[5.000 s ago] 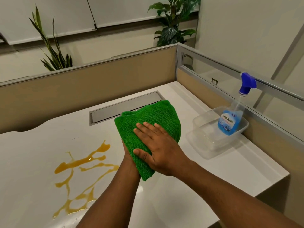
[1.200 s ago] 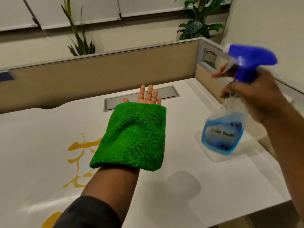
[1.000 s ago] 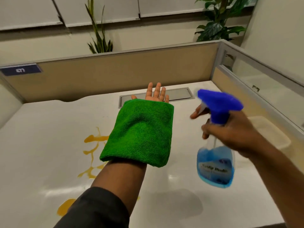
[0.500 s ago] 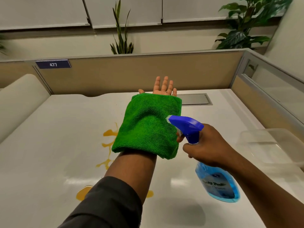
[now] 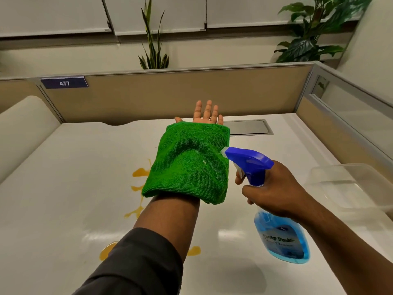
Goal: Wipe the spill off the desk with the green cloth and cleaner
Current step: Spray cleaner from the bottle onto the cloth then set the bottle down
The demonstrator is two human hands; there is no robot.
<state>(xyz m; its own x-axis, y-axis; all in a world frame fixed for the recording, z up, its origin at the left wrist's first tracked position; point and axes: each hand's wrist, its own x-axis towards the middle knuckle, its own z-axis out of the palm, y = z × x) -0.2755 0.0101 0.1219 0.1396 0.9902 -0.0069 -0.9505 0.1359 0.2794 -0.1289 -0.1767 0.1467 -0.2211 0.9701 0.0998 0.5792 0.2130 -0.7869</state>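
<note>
The green cloth [image 5: 189,162] lies folded over my left hand [image 5: 207,114] and wrist, held flat above the white desk [image 5: 74,177]; only the spread fingertips show past its far edge. My right hand [image 5: 274,192] grips the neck of the spray bottle [image 5: 280,239] of blue cleaner, with a finger on the trigger. The blue nozzle touches the cloth's right side, where a few pale droplets sit. The orange-yellow spill [image 5: 139,172] streaks the desk below my left forearm, which hides part of it.
A clear plastic container [image 5: 350,184] sits on the desk at the right. A grey cable hatch [image 5: 247,127] lies flush at the back. Tan partition walls [image 5: 170,92] close the back and right sides, with plants behind them.
My right hand has carried the spray bottle from the right in to the cloth, nozzle now against it. Five seconds ago the bottle stood in the container and both hands were on the cloth.
</note>
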